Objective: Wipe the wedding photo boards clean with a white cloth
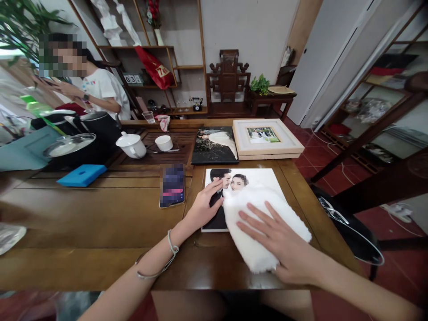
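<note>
While the left hand [205,204] is resting on the left part of a photo panel [259,177], its grip uncurled, the right hand [279,236] is pressing a white cloth [245,243] over the panel's right part, its grip spreading flat; the panel is lying at the near right of the table [117,218]; a phone [172,187] is lying to its left; a framed picture [288,139] is lying on its far side.

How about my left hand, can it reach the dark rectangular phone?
Probably yes: your left hand, over the pale rectangular photo panel, is close beside the phone, with nothing apparently standing between them on the brown wooden table.
</note>
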Tool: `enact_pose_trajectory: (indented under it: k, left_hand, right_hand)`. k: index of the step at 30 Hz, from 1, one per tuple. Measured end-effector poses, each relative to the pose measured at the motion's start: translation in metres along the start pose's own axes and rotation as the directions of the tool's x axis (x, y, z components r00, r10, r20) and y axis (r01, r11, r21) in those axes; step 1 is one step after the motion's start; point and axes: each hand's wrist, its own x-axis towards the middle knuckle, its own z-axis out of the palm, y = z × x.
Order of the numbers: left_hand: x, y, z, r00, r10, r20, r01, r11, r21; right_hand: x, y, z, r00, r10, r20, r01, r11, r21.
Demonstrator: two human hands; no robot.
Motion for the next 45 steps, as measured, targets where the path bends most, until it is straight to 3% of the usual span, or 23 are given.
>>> enact_pose_trajectory:
  k: [3,9,12,16,20,23,25,27,30,32,34,38,42,45]
  left_hand:
    - [0.0,-0.001,0.0,1.0,0.009,0.003,-0.009,1.0,0.007]
    - [-0.001,0.0,0.0,1.0,0.015,0.003,-0.015,1.0,0.021]
    - [-0.001,0.002,-0.001,1.0,0.0,0.017,0.0,1.0,0.023]
    - [0.0,0.003,-0.001,1.0,-0.002,-0.001,0.002,1.0,-0.006]
    - [0.001,0.002,-0.002,1.0,-0.019,0.004,0.019,0.999,-0.026]
    - [0.001,0.002,-0.002,1.0,-0.027,0.01,0.027,0.999,-0.029]
    - [0.001,0.001,-0.002,1.0,-0.026,0.004,0.027,0.999,-0.027]
    - [0.001,0.001,-0.001,1.0,-0.022,-0.004,0.022,0.999,-0.024]
    - [0.002,0.002,-0.002,1.0,-0.017,-0.008,0.017,1.0,-0.014]
    - [0.002,0.003,-0.002,1.0,-0.02,-0.008,0.02,1.0,-0.009]
    - [0.002,0.003,-0.003,0.999,-0.03,-0.015,0.03,0.999,-0.013]
    - [0.003,0.003,-0.004,0.999,-0.045,-0.028,0.044,0.997,-0.056]
    - [0.003,0.002,-0.006,0.998,-0.048,-0.031,0.046,0.996,-0.072]
    - [0.003,0.001,-0.006,0.999,-0.045,-0.023,0.043,0.997,-0.064]
  right_hand:
    - [0.0,0.004,-0.001,1.0,0.011,-0.019,-0.01,1.0,0.015]
    - [0.04,0.073,-0.013,0.959,0.229,-0.166,-0.233,0.973,-0.003]
    - [0.059,0.086,-0.017,0.935,0.31,-0.175,-0.321,0.946,-0.037]
    - [0.059,0.051,-0.011,0.951,0.297,-0.092,-0.305,0.947,-0.097]
    - [0.03,-0.009,-0.001,0.994,0.113,0.006,-0.112,0.991,-0.076]
    - [0.011,-0.028,0.002,1.0,0.018,0.012,-0.018,1.0,-0.018]
    - [0.007,-0.018,0.002,0.998,0.048,-0.031,-0.048,0.999,-0.005]
    - [0.012,0.006,0.002,0.98,0.158,-0.122,-0.162,0.986,-0.028]
    - [0.032,0.048,0.0,0.905,0.332,-0.266,-0.363,0.929,-0.075]
    - [0.049,0.065,-0.003,0.869,0.403,-0.288,-0.45,0.885,-0.12]
    - [0.066,0.067,-0.005,0.858,0.445,-0.256,-0.495,0.85,-0.182]
    - [0.087,0.025,0.002,0.901,0.396,-0.175,-0.432,0.846,-0.313]
    - [0.077,-0.041,0.019,0.982,0.137,-0.13,-0.178,0.9,-0.399]
    - [0.058,-0.065,0.02,0.995,-0.019,-0.096,-0.016,0.934,-0.356]
